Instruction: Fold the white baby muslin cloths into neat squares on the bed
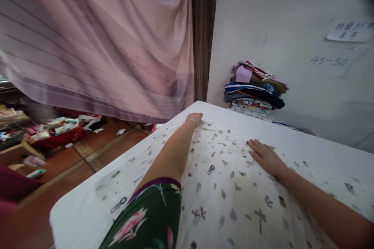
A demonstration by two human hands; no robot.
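A thin white cloth (220,179) with a small print of plants and other little figures lies spread over a white table. My left hand (196,118), with a bangle at its wrist, reaches to the cloth's far left corner. Its fingers are closed on the edge there, though the fingertips are partly hidden. My right hand (267,157) rests palm down on the cloth near its far edge, fingers stretched out. Small wrinkles run through the fabric between both hands.
The white table top (315,148) shows beyond the cloth. A stack of folded clothes (254,89) stands by the wall behind the table. A pink curtain (131,46) hangs at the left. On the tiled floor sits a red container (62,134) full of items.
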